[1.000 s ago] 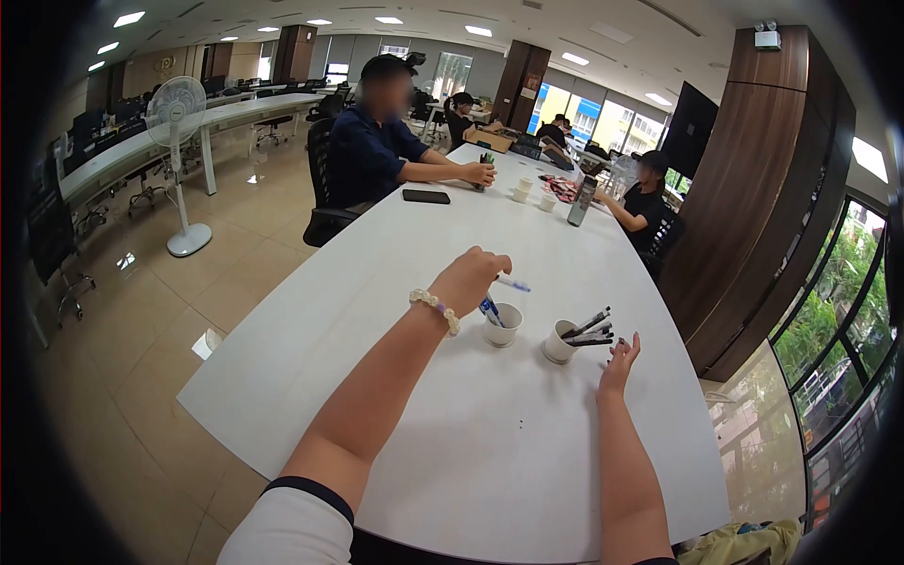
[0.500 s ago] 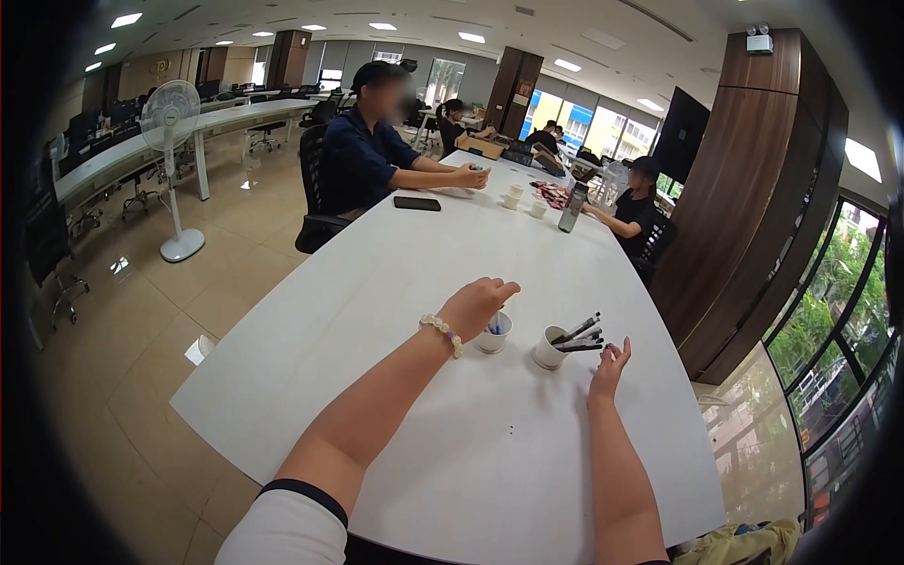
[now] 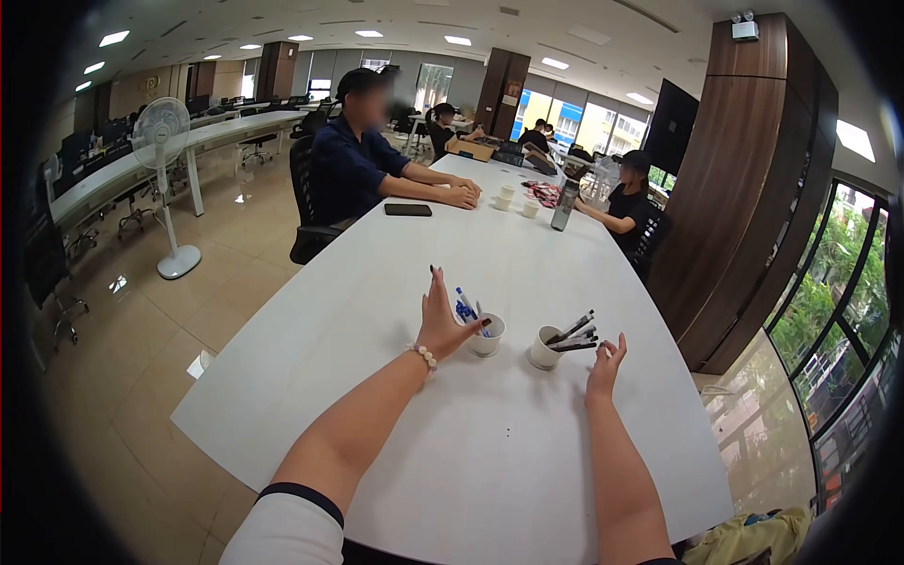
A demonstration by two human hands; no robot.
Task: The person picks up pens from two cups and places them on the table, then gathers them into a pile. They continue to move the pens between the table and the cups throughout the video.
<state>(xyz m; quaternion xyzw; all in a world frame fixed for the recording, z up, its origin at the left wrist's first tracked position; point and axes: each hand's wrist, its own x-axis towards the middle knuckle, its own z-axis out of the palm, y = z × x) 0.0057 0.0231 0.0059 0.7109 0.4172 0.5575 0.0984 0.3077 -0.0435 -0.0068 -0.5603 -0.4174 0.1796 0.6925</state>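
White cups (image 3: pixel 543 354) hold pens (image 3: pixel 571 328) (left hand (image 3: pixel 441 322) splayed empty, right hand (image 3: pixel 605 374) loosely half-curled).

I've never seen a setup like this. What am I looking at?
No machine here: a person's bare left hand and right hand, filmed by a head camera looking forward and down. On the long white table stand a round white cup of slim blue-and-white pens and a second round white cup of slim, mostly dark pens. The left hand is spread open by the first cup; the right hand, half open, is beside the second cup. Neither appears to hold anything.
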